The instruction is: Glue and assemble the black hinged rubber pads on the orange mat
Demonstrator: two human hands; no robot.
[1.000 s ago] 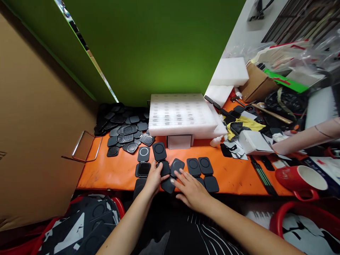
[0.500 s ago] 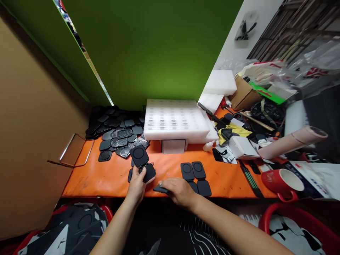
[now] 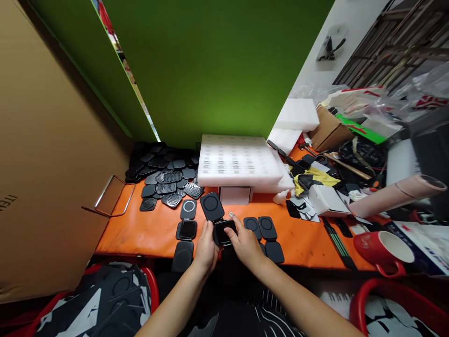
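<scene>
My left hand (image 3: pixel 206 248) grips the lower left side of a black hinged folding pad (image 3: pixel 212 206), just above the front edge of the orange table. The pad's upper panel, with a ring on it, tilts up and away from me. My right hand (image 3: pixel 244 241) pinches the lower panel, thumb on its glossy dark face and fingers at its far side. To the left lies an unfolded three-panel piece (image 3: pixel 188 209) with a pale ring on its top panel. Right of my hands, two black ringed pads (image 3: pixel 267 227) lie side by side, one partly covered by my right hand.
Black pads (image 3: pixel 167 177) are heaped at the back left, beside a wire stand (image 3: pixel 112 196). White foam blocks (image 3: pixel 238 161) stand behind my hands. A red mug (image 3: pixel 382 248) and pink roll (image 3: pixel 398 195) are at the right; red tubs (image 3: pixel 363 297) are below.
Both hands have come together on the folding pad. The three-panel piece now lies uncovered on the left. The flat piece under my right hand is no longer distinguishable. The view has shifted slightly.
</scene>
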